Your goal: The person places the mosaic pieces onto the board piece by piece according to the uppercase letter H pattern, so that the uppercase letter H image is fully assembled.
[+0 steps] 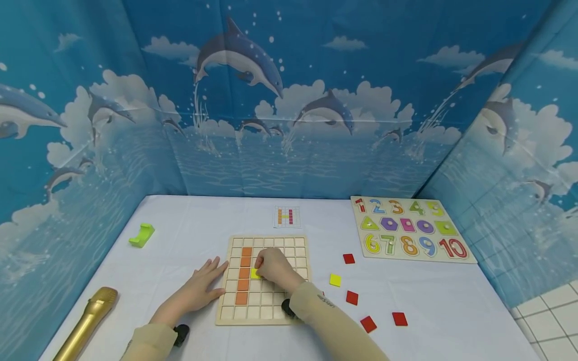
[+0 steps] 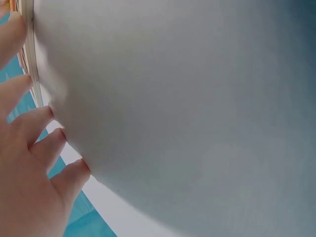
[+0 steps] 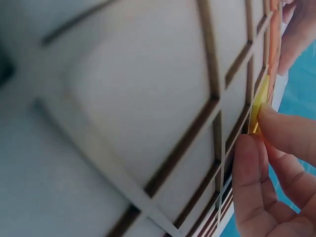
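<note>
A wooden grid board lies on the white table, with a column of orange square tiles set in its cells at the left. Over the middle of the board, my right hand pinches a yellow square tile just right of that column. The right wrist view shows thumb and fingertips on the yellow tile, which stands partly tilted at a cell. My left hand lies with spread fingers on the table, fingertips and thumb at the board's left edge. In the left wrist view, the fingers rest on the white cloth.
Several red tiles and one more yellow tile lie right of the board. Behind it is a small pattern card. A number puzzle occupies the back right. At left are a green holder and a gold microphone.
</note>
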Available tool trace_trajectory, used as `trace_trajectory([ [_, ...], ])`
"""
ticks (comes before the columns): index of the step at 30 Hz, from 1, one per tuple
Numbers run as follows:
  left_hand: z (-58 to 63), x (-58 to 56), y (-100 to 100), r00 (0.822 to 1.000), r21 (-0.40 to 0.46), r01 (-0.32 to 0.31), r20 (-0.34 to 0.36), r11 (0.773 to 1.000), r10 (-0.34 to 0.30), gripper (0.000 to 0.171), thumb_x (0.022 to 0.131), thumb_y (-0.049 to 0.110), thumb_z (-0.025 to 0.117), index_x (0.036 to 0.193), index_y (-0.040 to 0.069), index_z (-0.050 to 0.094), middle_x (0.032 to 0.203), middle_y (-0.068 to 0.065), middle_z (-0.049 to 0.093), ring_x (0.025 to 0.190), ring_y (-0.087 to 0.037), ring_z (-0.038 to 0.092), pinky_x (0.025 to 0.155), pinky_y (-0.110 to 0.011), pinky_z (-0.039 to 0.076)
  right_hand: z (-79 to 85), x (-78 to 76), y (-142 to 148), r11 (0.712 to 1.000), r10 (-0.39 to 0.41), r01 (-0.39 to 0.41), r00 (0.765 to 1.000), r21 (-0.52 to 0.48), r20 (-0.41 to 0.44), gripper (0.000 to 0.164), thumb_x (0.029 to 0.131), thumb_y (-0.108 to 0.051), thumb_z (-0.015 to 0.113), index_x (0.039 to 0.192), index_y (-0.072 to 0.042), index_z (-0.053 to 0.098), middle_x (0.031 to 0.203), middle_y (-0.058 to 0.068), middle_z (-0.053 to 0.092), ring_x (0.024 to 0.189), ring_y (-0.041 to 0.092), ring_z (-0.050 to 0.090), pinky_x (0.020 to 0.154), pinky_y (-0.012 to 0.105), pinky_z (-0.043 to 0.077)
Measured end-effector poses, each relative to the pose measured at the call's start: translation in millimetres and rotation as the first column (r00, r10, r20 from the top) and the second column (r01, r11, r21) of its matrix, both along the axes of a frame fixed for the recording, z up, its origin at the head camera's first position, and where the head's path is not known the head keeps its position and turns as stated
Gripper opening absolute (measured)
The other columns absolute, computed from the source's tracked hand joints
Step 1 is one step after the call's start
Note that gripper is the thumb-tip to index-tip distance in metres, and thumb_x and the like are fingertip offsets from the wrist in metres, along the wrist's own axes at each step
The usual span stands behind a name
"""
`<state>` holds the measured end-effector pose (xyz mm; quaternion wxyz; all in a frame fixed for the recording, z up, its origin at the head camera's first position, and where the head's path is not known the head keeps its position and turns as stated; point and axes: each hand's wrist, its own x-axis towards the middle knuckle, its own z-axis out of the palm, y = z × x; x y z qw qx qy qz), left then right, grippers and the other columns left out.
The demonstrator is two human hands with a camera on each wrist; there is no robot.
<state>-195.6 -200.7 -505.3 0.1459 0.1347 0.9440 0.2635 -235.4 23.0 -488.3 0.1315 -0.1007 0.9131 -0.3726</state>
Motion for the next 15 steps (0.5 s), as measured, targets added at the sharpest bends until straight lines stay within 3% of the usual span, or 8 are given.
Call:
trace_trajectory([
  [7,-1.2,0.2,0.8,1.000,0.001,-0.007,0.011,1.000,0.007,0.071,0.090,0.025,0.071,0.151,0.009,0.039,0.161,-0.024,0.022,0.149,-0.046,0.013,0.117,-0.069,0.012,3.2,2.8,6.4,1.000,0.011,-0.011,1.000,-0.004,0.006,0.010,0.081,-0.001,0.075,0.080,-0.005,0.066,0.077,0.000,0.059,0.068,0.013,0.051,0.060,0.025,0.044],
  [15,-0.1,-1.2,0.8,1.000,0.005,0.014,-0.002,1.000,-0.014,0.072,0.089,0.026,0.071,0.151,0.008,0.039,0.160,-0.026,0.022,0.148,-0.048,0.014,0.115,-0.071,0.013,13.5,11.4,40.1,0.997,0.023,-0.023,1.000,-0.071,0.006,0.007,0.087,-0.009,0.071,0.092,-0.005,0.068,0.082,0.001,0.061,0.071,0.013,0.053,0.061,0.023,0.045],
])
